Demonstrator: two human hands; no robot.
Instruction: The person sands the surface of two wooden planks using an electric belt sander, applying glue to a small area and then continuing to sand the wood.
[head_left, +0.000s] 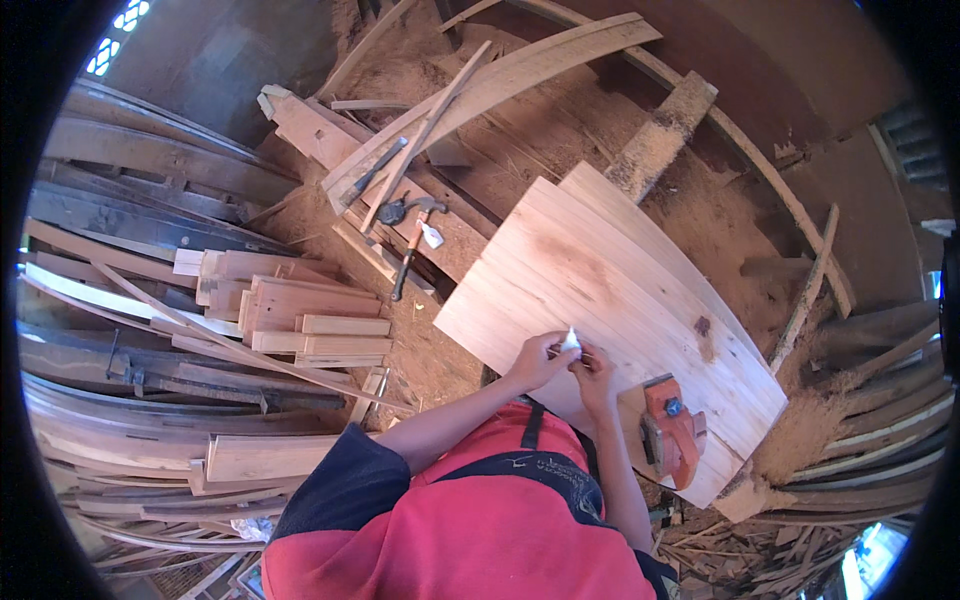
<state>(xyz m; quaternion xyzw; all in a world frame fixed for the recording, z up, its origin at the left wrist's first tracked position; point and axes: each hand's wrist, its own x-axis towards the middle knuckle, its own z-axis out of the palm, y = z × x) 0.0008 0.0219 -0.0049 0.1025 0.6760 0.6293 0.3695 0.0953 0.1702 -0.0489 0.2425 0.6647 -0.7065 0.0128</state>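
Observation:
Both my hands are close together over the near edge of a broad pale wooden panel (570,270). My left hand (543,362) is closed around a small white thing (571,340) with a pointed top, too small to name. The fingers of my right hand (597,376) are pinched together right beside it; what they hold is hidden. To the right of my hands, an orange electric planer (675,432) rests on the panel.
A claw hammer (413,245) lies on the plank bench at left, beside a small white item (431,235). A curved board (500,85) lies across the far side. Stacked wood pieces (310,310) stand at left. Sawdust (690,210) covers the floor.

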